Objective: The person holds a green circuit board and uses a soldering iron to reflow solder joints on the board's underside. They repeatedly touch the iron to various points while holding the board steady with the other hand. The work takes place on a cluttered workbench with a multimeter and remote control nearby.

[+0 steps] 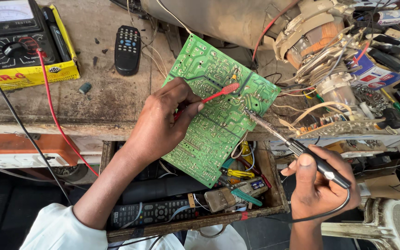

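Multimeter (12, 39): far left on the table (103, 104), black body in a yellow case, red and black leads running off its near edge.
Remote control (127, 49): black, lying flat on the table to the right of the multimeter, well apart from both hands.
Left hand (163, 122): closed around the handle of a red toothbrush (221, 92), palm resting on the near left part of the circuit board; the bristle head lies on the board's solder side.
Circuit board (221, 109): green, solder side up, tilted, its far end on the table edge and its near end out over the open drawer.
Drawer (265, 203): wooden, open below the table edge, holding another remote, a screwdriver with a yellow handle and loose wires.
Soldering iron (297, 147): its tip touches the board's right part, just near of the brush head.
Right hand (322, 185): gripping the iron's black handle, thumb on top, cord looping under the wrist.
Picture tube and parts (320, 51): far right, with tangled wires.
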